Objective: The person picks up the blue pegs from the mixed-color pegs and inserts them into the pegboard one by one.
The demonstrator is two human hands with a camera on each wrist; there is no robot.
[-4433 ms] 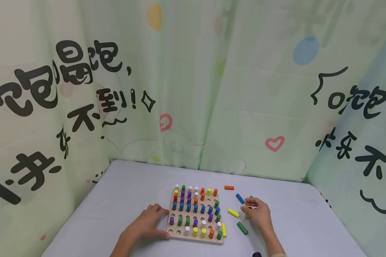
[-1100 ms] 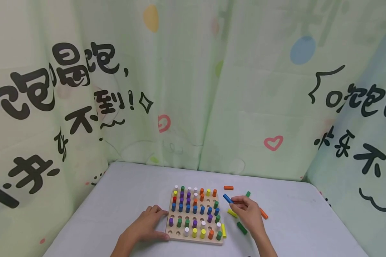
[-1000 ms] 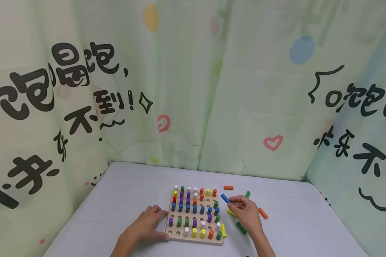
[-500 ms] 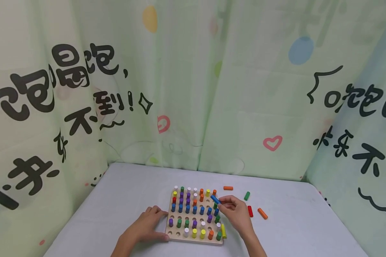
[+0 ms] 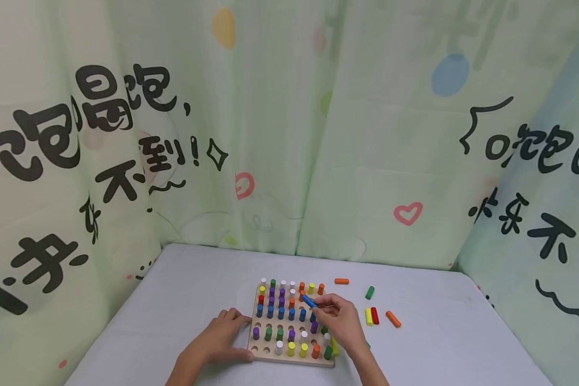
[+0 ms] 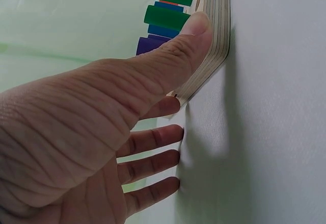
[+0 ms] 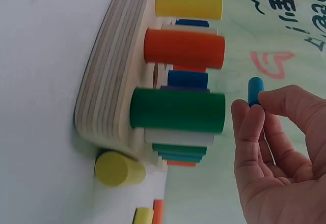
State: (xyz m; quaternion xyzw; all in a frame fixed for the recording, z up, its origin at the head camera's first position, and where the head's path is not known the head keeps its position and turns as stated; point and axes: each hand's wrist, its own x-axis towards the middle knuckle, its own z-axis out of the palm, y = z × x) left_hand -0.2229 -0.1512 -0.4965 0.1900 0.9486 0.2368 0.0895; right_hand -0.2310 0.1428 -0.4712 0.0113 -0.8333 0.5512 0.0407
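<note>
A wooden pegboard [image 5: 289, 361] with rows of coloured pegs, several holes bare, lies at the table's middle front. My left hand [image 5: 224, 338] rests against its left side, thumb at the near left corner; in the left wrist view the fingers [image 6: 153, 167] stretch out spread and the thumb touches the board's layered edge. Over the right part of the board, my right hand [image 5: 340, 321] pinches a blue peg [image 5: 309, 301] between thumb and fingertips. That peg is tilted and above the standing pegs; the right wrist view shows its end [image 7: 255, 89] sticking out of the pinch.
Right of the board lie a yellow peg [image 5: 369, 317], a red peg [image 5: 375, 316], an orange peg [image 5: 393, 319] and a green peg [image 5: 369, 292]. Another orange peg [image 5: 341, 281] lies farther back. A yellow peg [image 7: 119, 169] lies against the board's right edge. Printed curtains [image 5: 357, 214] stand behind.
My right hand has picked the blue peg off the table and carried it left over the board. The loose yellow and red pegs now show. My left hand stays in place.
</note>
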